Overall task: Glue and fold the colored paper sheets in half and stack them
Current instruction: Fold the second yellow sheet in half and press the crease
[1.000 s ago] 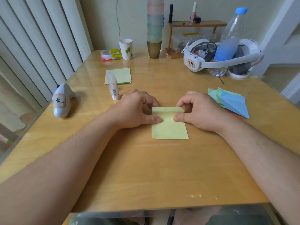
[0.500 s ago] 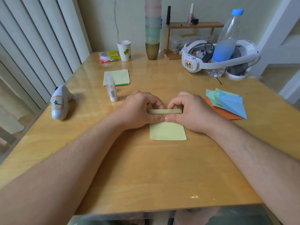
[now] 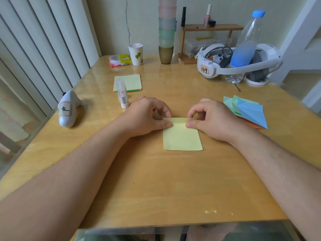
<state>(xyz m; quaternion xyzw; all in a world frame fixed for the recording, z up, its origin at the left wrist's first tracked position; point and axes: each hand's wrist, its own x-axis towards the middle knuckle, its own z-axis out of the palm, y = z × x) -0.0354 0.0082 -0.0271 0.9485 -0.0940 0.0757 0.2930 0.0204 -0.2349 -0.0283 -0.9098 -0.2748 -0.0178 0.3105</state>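
A pale yellow paper sheet (image 3: 182,138) lies in the middle of the wooden table (image 3: 156,188), its far edge rolled over toward me. My left hand (image 3: 145,117) pinches that folded edge at its left end between thumb and forefinger. My right hand (image 3: 210,119) pinches the right end the same way. A white glue stick (image 3: 122,93) stands upright to the left of my left hand. Behind it lies a stack of flat sheets (image 3: 129,82), yellow on top with green and orange edges showing. At the right sits a pile of folded sheets (image 3: 248,110), blue and green over orange.
A white toy figure (image 3: 68,108) lies near the left table edge. At the back stand a paper cup (image 3: 136,53), a stack of plastic cups (image 3: 166,32), a small wooden shelf (image 3: 208,28), a white headset (image 3: 239,61) and a water bottle (image 3: 246,44). Vertical blinds run along the left.
Both hands slid together along the rolled far edge of the yellow sheet, then spread apart again to its ends. The sheet stayed in place.
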